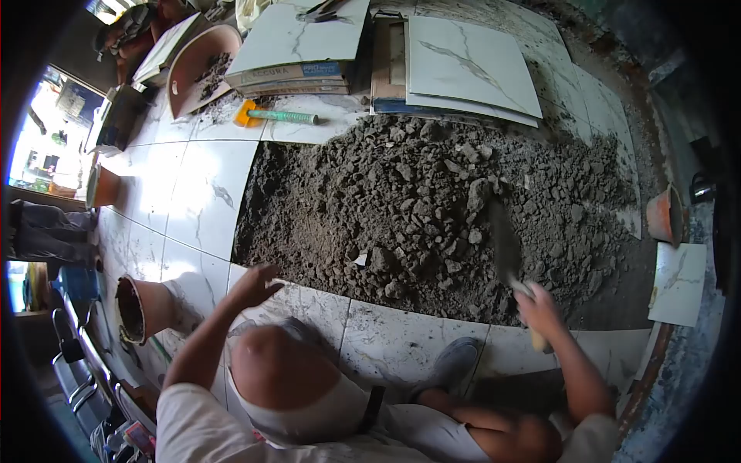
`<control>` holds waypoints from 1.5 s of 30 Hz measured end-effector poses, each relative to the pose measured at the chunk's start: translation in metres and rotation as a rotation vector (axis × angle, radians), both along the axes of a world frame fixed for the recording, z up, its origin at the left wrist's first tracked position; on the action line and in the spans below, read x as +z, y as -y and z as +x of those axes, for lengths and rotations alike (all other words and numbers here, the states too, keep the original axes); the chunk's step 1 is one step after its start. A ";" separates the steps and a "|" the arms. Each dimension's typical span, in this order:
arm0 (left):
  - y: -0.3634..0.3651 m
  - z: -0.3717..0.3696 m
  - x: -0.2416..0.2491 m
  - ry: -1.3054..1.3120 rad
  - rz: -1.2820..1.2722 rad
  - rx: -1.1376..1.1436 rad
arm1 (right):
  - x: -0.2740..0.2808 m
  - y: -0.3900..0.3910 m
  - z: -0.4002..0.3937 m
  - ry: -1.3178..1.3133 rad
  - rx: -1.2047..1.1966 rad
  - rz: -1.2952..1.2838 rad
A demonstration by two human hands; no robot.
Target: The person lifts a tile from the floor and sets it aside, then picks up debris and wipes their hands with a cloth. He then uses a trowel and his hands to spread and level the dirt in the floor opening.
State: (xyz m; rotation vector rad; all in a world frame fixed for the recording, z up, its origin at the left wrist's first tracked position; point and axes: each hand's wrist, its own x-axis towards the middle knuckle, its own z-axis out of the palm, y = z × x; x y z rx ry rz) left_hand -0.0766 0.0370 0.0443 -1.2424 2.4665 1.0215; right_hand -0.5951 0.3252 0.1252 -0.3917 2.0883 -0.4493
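My right hand [538,310] is closed round the handle of a trowel [505,243], whose wooden end shows below my fist. The blade is smeared by motion. Its tip lies over a grey heap of crumbly mortar [401,204], close to a larger clump [479,193]; contact cannot be made out. Off the left front edge of the heap, my left hand [258,286] hovers above the tiles with fingers loosely apart and nothing in them. I squat at the heap's near side, one grey shoe [454,363] on the floor.
White veined tiles [472,62] lie on boxes behind the heap, beside a tile stack [297,38] with pliers on top. A yellow-headed mallet [278,116] rests left of them. Buckets [154,305] [665,216] stand at both sides. Another person [135,35] is at the upper left.
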 end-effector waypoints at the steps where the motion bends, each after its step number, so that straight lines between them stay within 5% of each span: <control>1: -0.016 0.015 -0.013 -0.029 -0.049 0.025 | -0.038 0.020 -0.004 -0.052 0.290 -0.202; 5: -0.102 0.034 -0.057 -0.164 -0.251 0.106 | -0.035 0.184 0.095 -0.091 0.525 -0.103; 11: -0.176 0.023 -0.121 -0.316 -0.422 0.163 | -0.090 0.311 0.179 0.248 0.274 -0.200; 14: -0.173 0.020 -0.112 -0.197 -0.420 0.223 | -0.133 0.299 0.139 0.335 0.075 -0.137; 23: -0.173 0.029 -0.125 -0.209 -0.392 0.206 | -0.102 0.199 0.050 0.270 -0.171 -0.076; 31: -0.170 0.026 -0.122 -0.237 -0.366 0.226 | -0.099 0.042 -0.073 -0.245 -0.361 0.225; 37: -0.168 0.018 -0.112 -0.209 -0.361 0.237 | -0.039 0.142 0.094 -0.030 -0.050 0.059; 41: -0.168 0.016 -0.115 -0.197 -0.369 0.196 | -0.093 0.174 0.204 0.050 0.431 -0.143; 42: -0.169 0.017 -0.114 -0.179 -0.352 0.190 | -0.116 0.171 0.211 -0.142 0.500 -0.185; 43: -0.168 0.019 -0.114 -0.162 -0.338 0.183 | -0.106 0.185 0.206 0.012 0.306 0.093; 45: -0.165 0.019 -0.111 -0.158 -0.337 0.183 | -0.139 0.151 0.171 -0.084 0.252 0.001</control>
